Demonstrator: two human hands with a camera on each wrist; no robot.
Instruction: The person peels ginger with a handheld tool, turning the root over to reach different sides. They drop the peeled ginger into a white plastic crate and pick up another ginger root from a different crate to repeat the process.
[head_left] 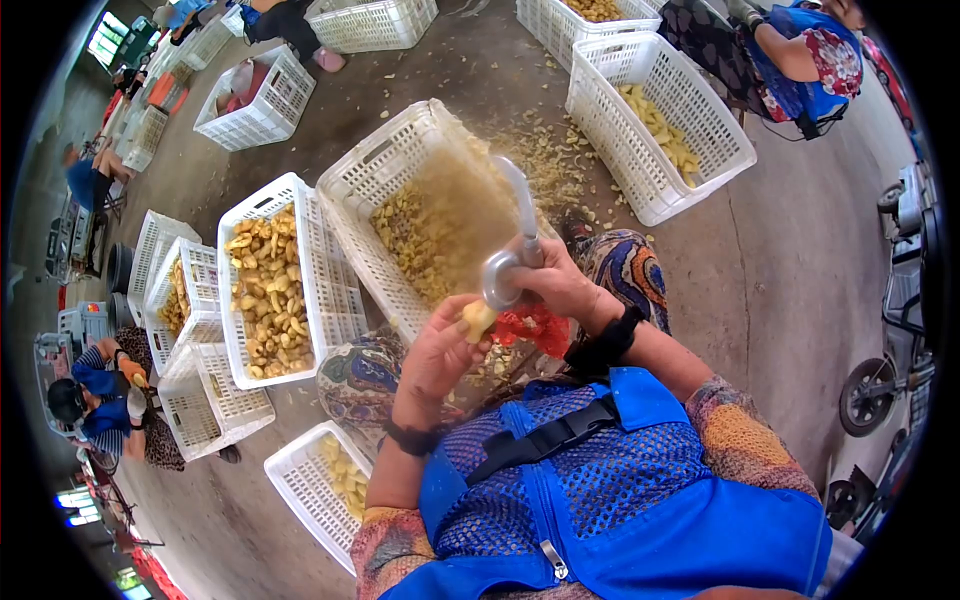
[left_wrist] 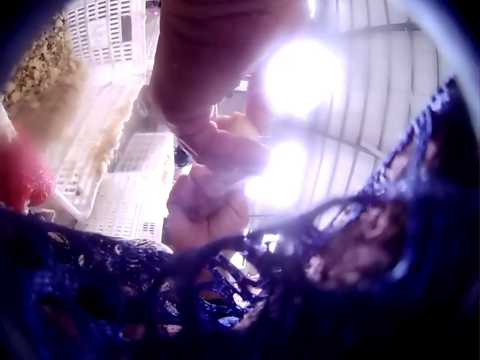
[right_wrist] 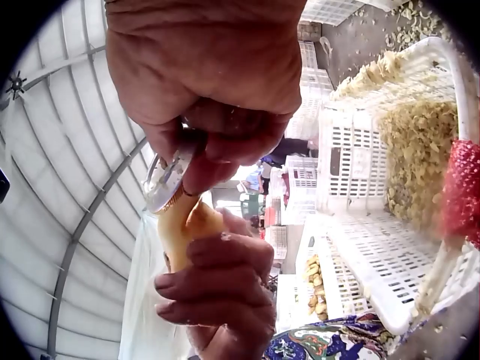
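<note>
On the concrete floor [head_left: 790, 260], right in front of the seated person's knees, a big white tilted crate [head_left: 375, 165] leans up with its open side toward them and pale scraps heaped inside. A second crate [head_left: 340, 300] sits flat just beside it on the person's left, full of yellow chunks. A third crate [head_left: 720, 135] stands well apart at the far right, with a few yellow bits in it. A small crate [head_left: 300, 490] is near the left elbow.

A red net [head_left: 530, 328] bunches on the lap under the hands. The right hand [head_left: 560, 285] is up top with its fingers wrapped tight round a grey tool [head_left: 524, 210]. The left hand [head_left: 435, 355] is just below, its fingers curled round a yellow piece [head_left: 478, 318]. The piece is held over the lap between both hands. The right wrist view shows the tool's metal end touching the top of the piece.
</note>
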